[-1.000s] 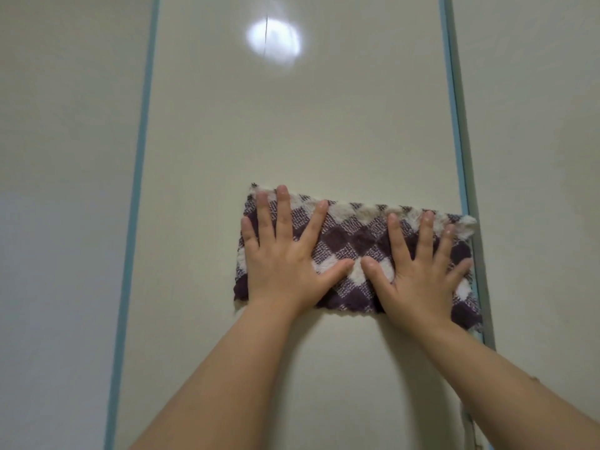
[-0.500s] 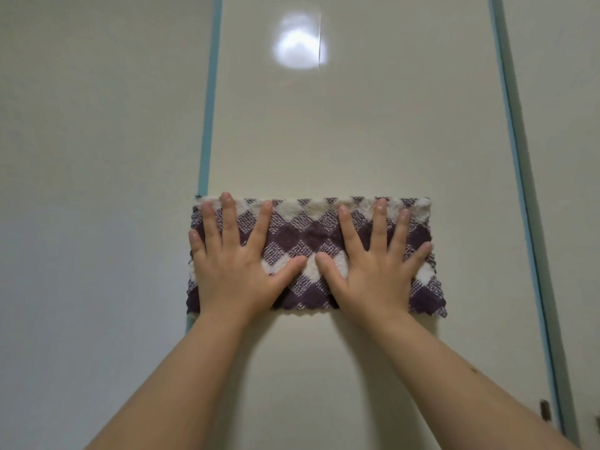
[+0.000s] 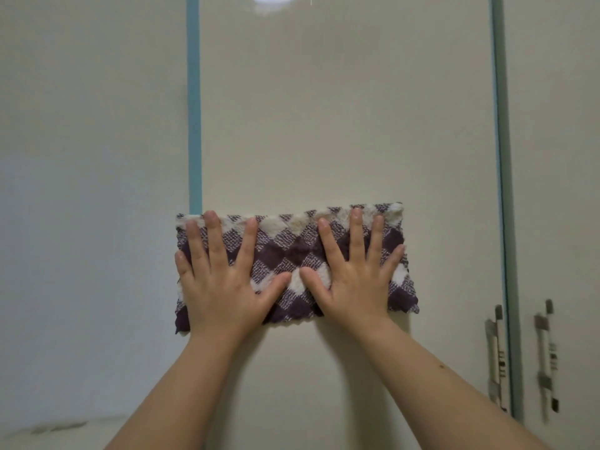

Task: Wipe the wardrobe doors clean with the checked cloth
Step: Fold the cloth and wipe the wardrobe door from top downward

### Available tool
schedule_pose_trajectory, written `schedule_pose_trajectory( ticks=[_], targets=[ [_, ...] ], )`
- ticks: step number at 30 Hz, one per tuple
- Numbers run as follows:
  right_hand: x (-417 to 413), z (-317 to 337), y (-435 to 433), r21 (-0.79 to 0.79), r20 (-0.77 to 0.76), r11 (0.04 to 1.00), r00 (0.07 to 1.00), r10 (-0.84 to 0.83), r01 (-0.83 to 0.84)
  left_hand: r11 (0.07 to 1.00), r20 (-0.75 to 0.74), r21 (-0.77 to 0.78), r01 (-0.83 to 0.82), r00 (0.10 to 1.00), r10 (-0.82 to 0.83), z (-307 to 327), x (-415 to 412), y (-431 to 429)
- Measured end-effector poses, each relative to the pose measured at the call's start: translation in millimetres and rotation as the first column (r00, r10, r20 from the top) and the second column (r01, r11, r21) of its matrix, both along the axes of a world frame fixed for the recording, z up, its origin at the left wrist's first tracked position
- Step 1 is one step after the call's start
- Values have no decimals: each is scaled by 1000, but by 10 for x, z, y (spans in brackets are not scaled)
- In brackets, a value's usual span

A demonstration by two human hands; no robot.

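Observation:
A purple-and-white checked cloth (image 3: 293,251), folded into a wide strip, lies flat against the cream wardrobe door (image 3: 341,125). My left hand (image 3: 220,280) presses its left half with fingers spread and straight. My right hand (image 3: 355,274) presses the right half the same way, thumbs nearly meeting in the middle. The cloth's left end covers the teal strip (image 3: 193,108) at the door's left edge.
Another teal strip (image 3: 501,157) marks the door's right edge. Two metal handles (image 3: 496,355) (image 3: 547,355) hang low on the right, either side of that strip. A cream panel (image 3: 91,157) stretches to the left. A lamp reflection (image 3: 272,0) shines at the top.
Both hands slid the cloth leftward across the door, from its right edge to its left edge. The handles at lower right have come into view.

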State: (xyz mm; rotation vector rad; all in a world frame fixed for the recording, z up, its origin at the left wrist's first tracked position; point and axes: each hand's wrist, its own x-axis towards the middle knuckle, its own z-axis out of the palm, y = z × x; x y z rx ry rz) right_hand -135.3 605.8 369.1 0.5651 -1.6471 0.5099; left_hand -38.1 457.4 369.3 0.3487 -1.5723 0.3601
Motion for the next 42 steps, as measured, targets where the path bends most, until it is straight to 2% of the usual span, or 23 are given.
schedule_pose_trajectory(
  ticks=[7,19,30,42],
  targets=[
    [-8,-307,27,12,-7,999,999,-33,33,1000,17,-25,2,1000,-2,-279,2,10],
    [-227,-245,366,29,27,1000,1000,12,-13,998,32,54,21,999,-23,-247,-193,368],
    [-647,-181,996,-35,104,999,994,43,-40,998,48,59,32,998,-34,-124,-633,1015],
    [-839,-309,1266,-99,123,994,990,67,-55,997,57,72,-9,998,5,-201,-850,1354]
  ],
)
